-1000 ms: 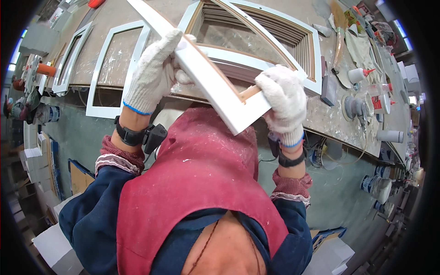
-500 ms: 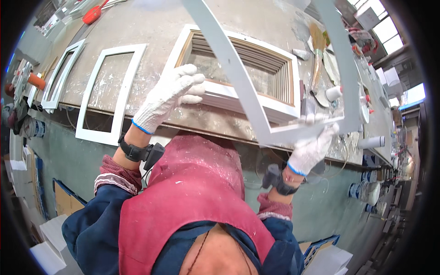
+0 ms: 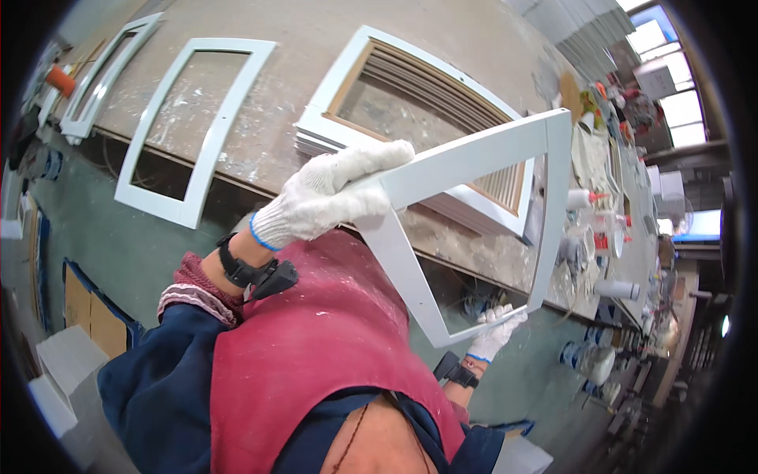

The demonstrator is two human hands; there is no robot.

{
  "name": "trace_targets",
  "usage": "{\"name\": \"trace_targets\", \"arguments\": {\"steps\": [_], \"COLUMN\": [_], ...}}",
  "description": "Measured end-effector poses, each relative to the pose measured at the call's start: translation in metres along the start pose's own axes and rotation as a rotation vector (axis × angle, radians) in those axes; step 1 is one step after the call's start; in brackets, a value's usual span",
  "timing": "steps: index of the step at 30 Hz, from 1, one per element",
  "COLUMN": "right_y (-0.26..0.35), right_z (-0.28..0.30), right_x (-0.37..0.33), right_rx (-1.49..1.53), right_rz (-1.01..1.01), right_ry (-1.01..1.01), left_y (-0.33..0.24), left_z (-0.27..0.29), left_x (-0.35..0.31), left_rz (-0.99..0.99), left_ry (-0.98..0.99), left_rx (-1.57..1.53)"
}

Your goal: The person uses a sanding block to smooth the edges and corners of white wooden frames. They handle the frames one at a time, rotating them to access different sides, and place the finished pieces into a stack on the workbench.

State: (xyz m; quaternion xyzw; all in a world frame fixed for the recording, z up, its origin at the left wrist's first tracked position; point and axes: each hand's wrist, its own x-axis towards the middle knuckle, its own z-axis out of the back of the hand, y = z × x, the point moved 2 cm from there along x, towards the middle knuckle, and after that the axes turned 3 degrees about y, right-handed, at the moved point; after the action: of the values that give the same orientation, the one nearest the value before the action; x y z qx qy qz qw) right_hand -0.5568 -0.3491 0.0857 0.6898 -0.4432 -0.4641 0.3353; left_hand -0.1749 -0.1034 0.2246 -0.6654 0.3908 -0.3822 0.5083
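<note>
A white rectangular frame point(image 3: 482, 152) is held up in front of me, tilted, above the table's front edge. My left hand point(image 3: 328, 189), in a white knit glove, is closed around its left corner. Lower down at the right, my right hand point(image 3: 496, 332), also gloved, grips its bottom rail; part of those fingers is behind the frame. Beyond it lies a stack of similar frames point(image 3: 341, 91) on the table, partly covered by the held one. To the left, one white frame point(image 3: 163, 130) lies with its near end jutting over the table edge.
Further left, another white frame point(image 3: 103, 75) overhangs the edge of the paint-spotted table point(image 3: 260, 134). White bottles point(image 3: 580, 197), a white cylinder point(image 3: 616, 290) and clutter sit on its right side. Buckets point(image 3: 588, 359) stand on the green floor at the right.
My left hand, open beside the stack before, has taken hold of the frame's corner. The frame has swung down and towards me, and my right hand is lower with it.
</note>
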Motion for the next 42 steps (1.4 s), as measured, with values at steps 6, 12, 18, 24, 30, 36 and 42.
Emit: {"name": "trace_targets", "arguments": {"steps": [6, 12, 18, 24, 30, 36, 42], "right_y": [0.001, -0.008, -0.017, -0.024, -0.025, -0.026, -0.004], "right_z": [0.007, 0.007, 0.004, 0.005, -0.007, -0.009, -0.026], "right_x": [-0.001, -0.012, -0.009, -0.006, -0.008, -0.003, -0.004], "right_rx": [-0.027, -0.033, -0.071, -0.107, -0.162, -0.268, -0.416], "right_rz": [-0.021, 0.003, -0.045, -0.061, -0.104, -0.144, -0.024], "right_ry": [-0.062, -0.071, -0.136, -0.125, -0.198, -0.178, -0.151], "left_y": [-0.013, -0.014, -0.015, -0.006, 0.011, 0.007, 0.029], "left_z": [-0.007, -0.003, 0.003, 0.005, 0.006, 0.011, 0.026], "left_x": [-0.001, -0.003, -0.004, -0.006, -0.012, -0.012, -0.010], "left_rz": [0.049, -0.051, -0.105, 0.045, 0.119, 0.171, 0.180], "left_ry": [0.247, 0.435, 0.538, 0.504, 0.320, 0.205, 0.129], "left_rx": [0.331, 0.293, 0.239, 0.040, -0.229, -0.201, -0.220]}}
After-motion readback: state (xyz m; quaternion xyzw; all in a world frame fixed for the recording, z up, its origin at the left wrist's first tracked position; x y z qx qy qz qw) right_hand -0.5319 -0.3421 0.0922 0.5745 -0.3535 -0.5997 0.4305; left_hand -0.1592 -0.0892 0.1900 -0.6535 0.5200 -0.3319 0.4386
